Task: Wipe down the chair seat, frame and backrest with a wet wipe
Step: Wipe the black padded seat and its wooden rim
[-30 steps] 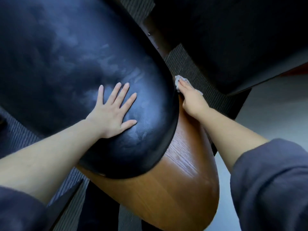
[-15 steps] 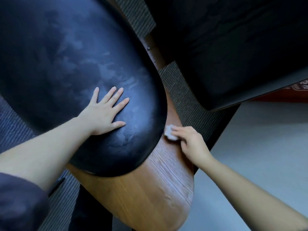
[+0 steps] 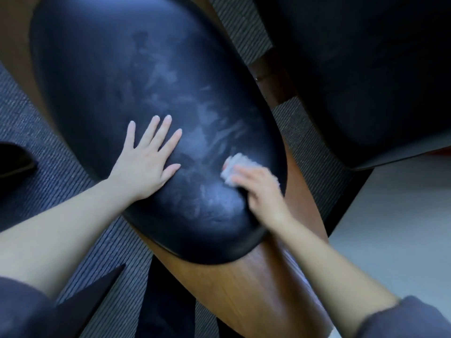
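Head view: smeared black cushion (image 3: 117,79), wood shell (image 3: 256,291), striped carpet (image 3: 51,142).

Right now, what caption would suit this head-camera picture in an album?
Left hand flat on the black cushion, right hand holding a wet wipe against it, wooden frame below.

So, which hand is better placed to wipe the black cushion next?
The right hand: it holds the wet wipe against the black cushion. The left hand lies flat on it, empty.

Quick count: two black pads, the big pad (image 3: 136,76) and a second pad (image 3: 366,69) to its upper right. One wood frame (image 3: 256,293) under the big pad. On it, a left hand (image 3: 144,167), a right hand (image 3: 263,191) and one wipe (image 3: 240,162).
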`<state>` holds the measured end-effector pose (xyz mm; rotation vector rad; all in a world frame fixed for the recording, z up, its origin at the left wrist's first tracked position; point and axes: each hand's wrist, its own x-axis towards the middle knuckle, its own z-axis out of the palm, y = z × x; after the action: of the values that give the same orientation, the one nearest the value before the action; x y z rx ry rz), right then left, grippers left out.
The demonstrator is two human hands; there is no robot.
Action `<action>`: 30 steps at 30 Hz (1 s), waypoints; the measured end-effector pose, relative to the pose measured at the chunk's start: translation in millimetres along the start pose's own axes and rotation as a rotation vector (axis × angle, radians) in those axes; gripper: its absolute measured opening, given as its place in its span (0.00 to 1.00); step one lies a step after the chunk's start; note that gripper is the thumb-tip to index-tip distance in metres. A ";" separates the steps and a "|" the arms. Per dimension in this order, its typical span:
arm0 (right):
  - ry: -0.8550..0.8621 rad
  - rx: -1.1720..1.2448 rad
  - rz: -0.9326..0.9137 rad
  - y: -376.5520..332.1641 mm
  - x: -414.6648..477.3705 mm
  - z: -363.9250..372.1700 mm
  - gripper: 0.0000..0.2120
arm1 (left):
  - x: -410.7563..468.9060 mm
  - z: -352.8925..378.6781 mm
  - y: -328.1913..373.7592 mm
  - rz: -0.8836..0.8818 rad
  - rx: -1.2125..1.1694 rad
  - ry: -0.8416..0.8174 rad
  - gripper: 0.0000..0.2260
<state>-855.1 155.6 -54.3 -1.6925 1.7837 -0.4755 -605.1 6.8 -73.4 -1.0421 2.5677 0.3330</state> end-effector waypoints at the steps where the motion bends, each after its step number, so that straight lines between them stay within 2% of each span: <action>1: 0.084 -0.015 0.113 8.0 17.8 -7.2 0.19 | -1.7 1.4 -4.0 0.016 0.007 0.017 0.30; 3: 0.211 0.004 0.354 1.0 47.4 3.9 0.20 | -2.3 4.6 -8.5 0.038 -0.002 0.041 0.30; 4: 0.209 0.050 0.357 -15.9 50.9 19.1 0.20 | -1.8 4.9 -8.1 0.042 -0.024 0.046 0.30; 8: -0.177 0.175 -0.046 -90.0 -5.6 63.1 0.22 | -4.1 1.2 -11.2 0.056 -0.052 0.074 0.31; 9: -0.216 0.189 -0.113 -92.2 -7.9 53.7 0.22 | -5.6 -0.3 -16.6 0.053 -0.051 0.077 0.31; 11: -0.115 0.196 -0.119 -70.1 5.5 35.8 0.19 | -6.2 -1.8 -26.7 0.029 -0.038 0.081 0.32; 12: 0.008 0.189 0.018 -52.5 19.0 29.9 0.18 | -6.5 -2.4 -32.5 0.022 -0.029 0.080 0.32; 14: 0.282 0.103 0.486 -24.0 45.6 23.4 0.21 | -6.3 -1.1 -39.0 0.028 -0.008 0.078 0.32; 15: 0.374 0.069 0.662 -25.2 52.7 28.9 0.24 | -5.5 -0.3 -39.8 0.030 0.000 0.076 0.32; 16: 0.393 0.060 0.689 -36.7 51.0 40.5 0.24 | -5.1 -0.1 -39.1 0.031 0.004 0.071 0.32; 20: 0.061 0.132 0.167 -104.0 2.6 75.6 0.23 | -8.7 -2.8 -38.3 0.026 0.006 0.089 0.31; 21: 0.040 0.106 0.083 -103.9 3.0 71.4 0.22 | -8.7 -4.5 -40.8 0.016 0.012 0.101 0.31; 22: 0.096 0.071 0.080 -94.3 14.3 67.7 0.22 | -8.1 -6.7 -45.1 -0.009 0.013 0.117 0.32; 23: 0.204 0.084 0.186 -76.9 31.2 68.1 0.21 | -6.9 -8.8 -51.4 -0.050 0.008 0.137 0.32; 25: 0.538 0.212 0.696 -39.9 96.8 57.2 0.19 | -4.0 -12.5 -67.1 -0.160 -0.010 0.184 0.34; 26: 0.638 0.326 0.904 -33.6 130.0 55.5 0.17 | -2.6 -13.2 -75.2 -0.211 -0.021 0.203 0.34; 27: 0.661 0.361 0.965 -41.1 151.7 64.8 0.16 | -1.5 -12.7 -81.9 -0.248 -0.035 0.213 0.35; 28: 0.620 0.347 0.872 -61.9 162.9 79.2 0.14 | -0.7 -11.7 -86.2 -0.268 -0.047 0.218 0.35; 30: 0.455 0.320 0.488 -119.3 155.3 114.0 0.15 | -0.9 -8.6 -89.6 -0.266 -0.054 0.223 0.34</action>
<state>-687.2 8.0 -91.4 -0.9306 2.2069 -0.9146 -543.1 -58.5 -72.7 -1.4973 2.5757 0.2283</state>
